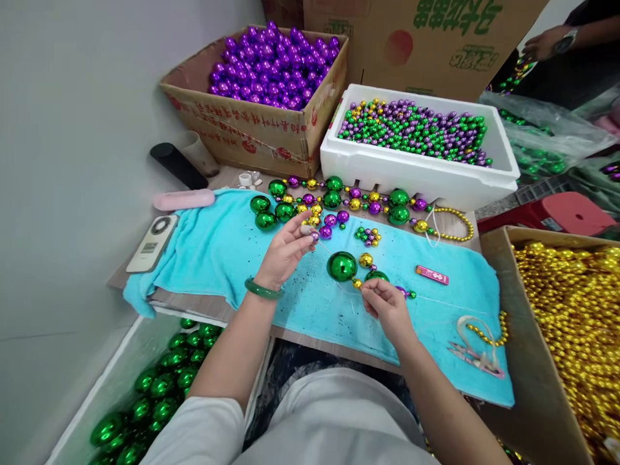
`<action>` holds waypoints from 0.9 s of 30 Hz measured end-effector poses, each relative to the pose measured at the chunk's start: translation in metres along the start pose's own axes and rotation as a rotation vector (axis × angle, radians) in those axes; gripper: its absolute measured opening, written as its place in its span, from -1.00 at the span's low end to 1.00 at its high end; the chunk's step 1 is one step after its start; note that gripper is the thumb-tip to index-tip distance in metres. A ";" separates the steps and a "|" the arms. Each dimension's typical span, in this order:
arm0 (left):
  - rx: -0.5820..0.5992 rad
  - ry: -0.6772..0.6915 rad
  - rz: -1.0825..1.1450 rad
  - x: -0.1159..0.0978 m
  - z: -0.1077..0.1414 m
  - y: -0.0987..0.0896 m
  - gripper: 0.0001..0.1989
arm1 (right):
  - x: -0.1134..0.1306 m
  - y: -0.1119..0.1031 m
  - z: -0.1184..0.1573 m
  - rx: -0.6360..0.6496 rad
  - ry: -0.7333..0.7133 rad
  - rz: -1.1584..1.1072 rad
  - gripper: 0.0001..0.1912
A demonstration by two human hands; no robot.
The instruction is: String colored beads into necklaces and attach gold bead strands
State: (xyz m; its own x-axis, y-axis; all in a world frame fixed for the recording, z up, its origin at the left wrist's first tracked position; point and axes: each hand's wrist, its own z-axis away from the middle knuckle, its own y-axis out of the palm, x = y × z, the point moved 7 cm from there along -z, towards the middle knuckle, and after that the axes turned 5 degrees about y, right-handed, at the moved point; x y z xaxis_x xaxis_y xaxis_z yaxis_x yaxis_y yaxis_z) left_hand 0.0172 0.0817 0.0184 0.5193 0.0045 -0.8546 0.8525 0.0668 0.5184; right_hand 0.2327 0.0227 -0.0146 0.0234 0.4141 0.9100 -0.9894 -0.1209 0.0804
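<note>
My left hand (283, 255), a green bangle at its wrist, pinches a small purple bead (315, 237) with a thin string running from it. A large green ball (341, 266) hangs or lies between my hands. Close beside it, the fingers of my right hand (387, 305) are closed at a small gold bead (357, 283) on the strand. Another gold bead (365, 260) and a partly hidden green ball (376, 276) lie just past those fingers. A finished-looking bead strand (355, 204) stretches along the back of the turquoise towel (203, 258). A cluster of small beads (368, 236) sits on the towel.
Behind stand a carton of purple balls (217, 126) and a white foam box (416, 171) of small beads. Gold bead strings (576, 310) fill a carton at right; green balls (162, 384) lie lower left. Scissors (477, 359) and a pink lighter (432, 275) rest on the towel. Another person's hand (545, 45) shows top right.
</note>
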 end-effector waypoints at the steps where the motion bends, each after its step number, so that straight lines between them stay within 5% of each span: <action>1: 0.024 -0.019 -0.036 0.001 0.002 0.003 -0.63 | 0.001 0.004 -0.002 -0.002 -0.006 -0.011 -0.74; 9: -0.042 0.110 -0.249 -0.025 0.009 0.002 -0.86 | -0.003 0.034 -0.026 0.099 -0.021 0.054 -0.66; 14: -0.038 0.279 -0.331 -0.055 0.018 0.009 -0.89 | 0.020 0.036 -0.026 -0.018 -0.259 0.231 -0.69; 16: -0.015 0.324 -0.334 -0.062 0.022 0.015 -0.91 | 0.031 0.049 -0.022 0.036 -0.308 0.193 -0.68; 21: 0.025 0.434 -0.344 -0.079 0.034 0.028 -0.94 | 0.035 0.084 -0.021 0.218 -0.234 0.047 -0.80; 27: -0.068 0.499 -0.335 -0.088 0.029 0.012 -0.89 | 0.033 0.080 -0.023 0.198 -0.219 -0.033 -0.78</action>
State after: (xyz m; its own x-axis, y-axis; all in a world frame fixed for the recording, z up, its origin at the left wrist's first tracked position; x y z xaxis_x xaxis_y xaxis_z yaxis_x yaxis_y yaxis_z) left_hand -0.0166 0.0530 0.1005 0.1185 0.4389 -0.8907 0.9507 0.2088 0.2294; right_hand 0.1507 0.0477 0.0123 0.1070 0.2184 0.9700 -0.9409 -0.2930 0.1697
